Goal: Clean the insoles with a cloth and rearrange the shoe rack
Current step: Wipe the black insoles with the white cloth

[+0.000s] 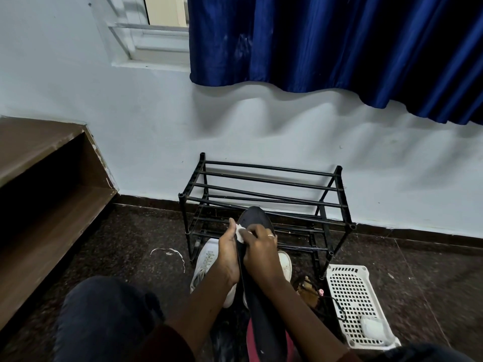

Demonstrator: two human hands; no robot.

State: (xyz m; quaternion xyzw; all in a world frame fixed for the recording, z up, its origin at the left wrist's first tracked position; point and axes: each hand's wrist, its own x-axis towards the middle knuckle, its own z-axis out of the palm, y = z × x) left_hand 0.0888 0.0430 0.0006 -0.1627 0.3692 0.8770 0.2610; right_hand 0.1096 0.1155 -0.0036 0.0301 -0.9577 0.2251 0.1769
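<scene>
White cloth (240,234) on dark insole (257,219)

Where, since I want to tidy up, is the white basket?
Head view, lower right: the white basket lies on the floor, beside a brown sandal, near the shoe rack.

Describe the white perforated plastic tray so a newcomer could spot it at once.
Below the blue curtain, a black metal shoe rack stands against the white wall. The white perforated plastic tray lies on the dark floor by its front right leg. It alone is a grid of holes.
</scene>
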